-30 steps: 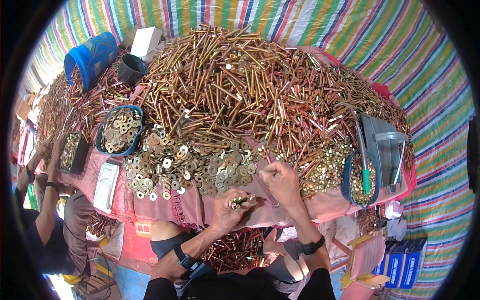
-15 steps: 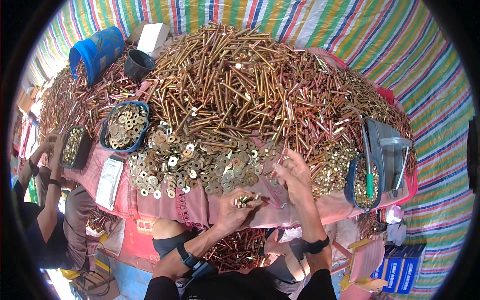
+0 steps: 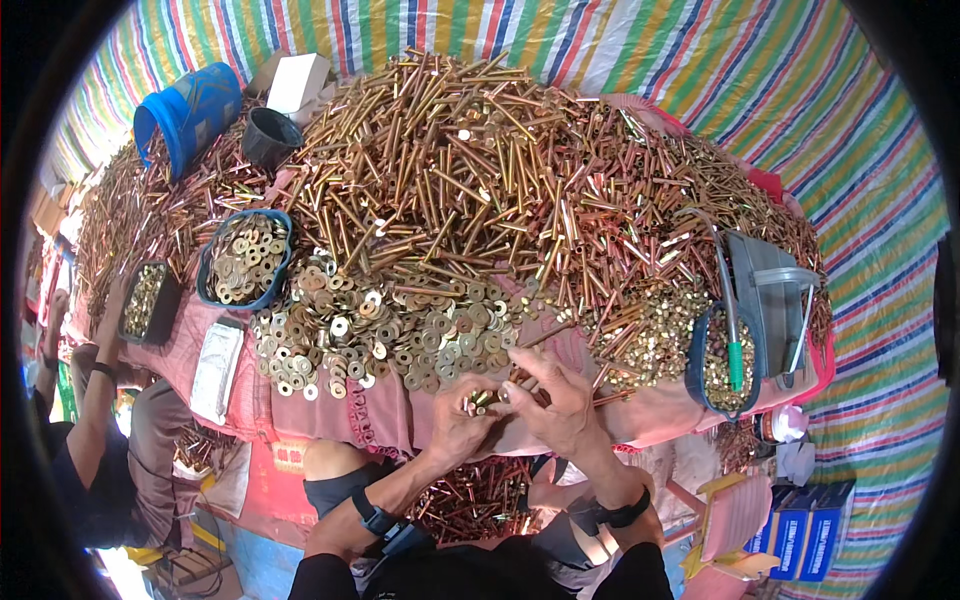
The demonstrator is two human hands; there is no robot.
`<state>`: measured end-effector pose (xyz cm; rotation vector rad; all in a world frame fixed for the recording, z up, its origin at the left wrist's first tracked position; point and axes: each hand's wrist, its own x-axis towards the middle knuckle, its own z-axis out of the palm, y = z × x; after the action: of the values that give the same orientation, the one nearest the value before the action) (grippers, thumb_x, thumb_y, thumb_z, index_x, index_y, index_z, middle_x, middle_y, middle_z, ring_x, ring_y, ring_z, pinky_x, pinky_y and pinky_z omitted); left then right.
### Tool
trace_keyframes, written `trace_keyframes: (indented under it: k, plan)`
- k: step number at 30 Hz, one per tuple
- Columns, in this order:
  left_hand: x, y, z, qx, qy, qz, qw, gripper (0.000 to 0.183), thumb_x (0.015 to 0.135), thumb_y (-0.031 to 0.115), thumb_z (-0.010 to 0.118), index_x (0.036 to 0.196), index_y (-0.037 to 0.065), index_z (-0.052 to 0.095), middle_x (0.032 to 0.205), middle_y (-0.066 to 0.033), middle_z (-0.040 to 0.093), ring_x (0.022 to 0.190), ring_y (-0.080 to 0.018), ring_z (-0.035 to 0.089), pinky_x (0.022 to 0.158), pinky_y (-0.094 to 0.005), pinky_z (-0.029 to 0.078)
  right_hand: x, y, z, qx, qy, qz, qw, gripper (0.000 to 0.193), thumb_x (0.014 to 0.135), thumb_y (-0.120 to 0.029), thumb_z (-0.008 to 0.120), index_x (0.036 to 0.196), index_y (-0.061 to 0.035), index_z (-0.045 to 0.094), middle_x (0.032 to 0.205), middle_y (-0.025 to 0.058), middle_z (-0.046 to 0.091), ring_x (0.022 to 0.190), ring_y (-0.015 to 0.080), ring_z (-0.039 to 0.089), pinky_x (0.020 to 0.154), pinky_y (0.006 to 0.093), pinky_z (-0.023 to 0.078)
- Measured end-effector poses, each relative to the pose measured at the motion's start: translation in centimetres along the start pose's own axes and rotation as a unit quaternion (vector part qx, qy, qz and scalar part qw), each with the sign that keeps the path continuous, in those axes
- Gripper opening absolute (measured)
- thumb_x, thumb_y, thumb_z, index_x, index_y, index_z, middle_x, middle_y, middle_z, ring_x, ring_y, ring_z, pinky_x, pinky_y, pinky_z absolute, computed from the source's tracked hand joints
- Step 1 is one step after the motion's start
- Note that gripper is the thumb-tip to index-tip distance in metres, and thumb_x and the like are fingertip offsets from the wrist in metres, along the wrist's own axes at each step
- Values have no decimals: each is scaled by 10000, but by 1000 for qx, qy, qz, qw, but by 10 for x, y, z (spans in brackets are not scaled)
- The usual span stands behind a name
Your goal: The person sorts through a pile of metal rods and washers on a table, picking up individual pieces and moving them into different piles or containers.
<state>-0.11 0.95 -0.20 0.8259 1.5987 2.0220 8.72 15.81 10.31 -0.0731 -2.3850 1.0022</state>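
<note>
My left hand (image 3: 462,418) is curled around several short brass-coloured pieces (image 3: 482,400), only their ends showing; they look like threaded bolt ends. Against it, my right hand (image 3: 557,408) pinches a small brownish piece (image 3: 520,376), partly hidden by the fingers; its exact kind is unclear. Both hands are above the pink cloth (image 3: 400,412) at the near edge of the table. Just beyond them lies a spread of flat round washers (image 3: 440,335). A long bolt (image 3: 548,335) shows past my right fingers; whether they touch it, I cannot tell.
A large heap of long coppery bolts (image 3: 450,190) fills the back. Small nuts (image 3: 660,340) lie at right beside a blue tub of nuts (image 3: 726,375) and a grey container (image 3: 765,290). At left are a tub of washers (image 3: 207,270), blue bucket (image 3: 205,110) and a co-worker's arm (image 3: 95,400).
My right hand has come down and left from beyond the cloth's edge to meet my left hand. The left hand has shifted slightly and stays closed on its pieces.
</note>
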Motion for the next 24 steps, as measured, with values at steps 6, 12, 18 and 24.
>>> trace_keyframes:
  k: [6,12,18,24]
  plan:
    - [-2,-11,-1,7,9,50,999,288,866,57,721,1145,-15,722,1090,-115,718,1005,-227,686,897,-355,531,-6,17,3,45,-79,24,996,214,945,-95,743,1140,-12,718,974,150,712,828,330,716,720,391,575]
    - [-5,-16,2,-47,-14,15,999,185,946,-2,687,1127,-23,713,1036,-98,731,962,-178,693,811,-298,551,0,46,2,17,-1,168,986,147,964,-139,724,1016,-5,750,896,161,722,798,327,711,718,392,551]
    - [-6,-9,5,-177,-27,5,984,220,978,-38,655,1197,-47,663,1079,-113,692,971,-177,706,815,-316,587,28,81,22,-108,58,183,975,186,916,-190,762,966,-10,764,867,146,729,762,289,704,702,395,540]
    - [-6,1,10,-218,-9,-24,976,181,958,-72,694,1132,-21,690,999,-47,677,886,-110,650,783,-260,532,42,90,47,-227,27,180,957,262,880,-297,792,969,-50,784,941,155,723,841,379,708,735,469,542]
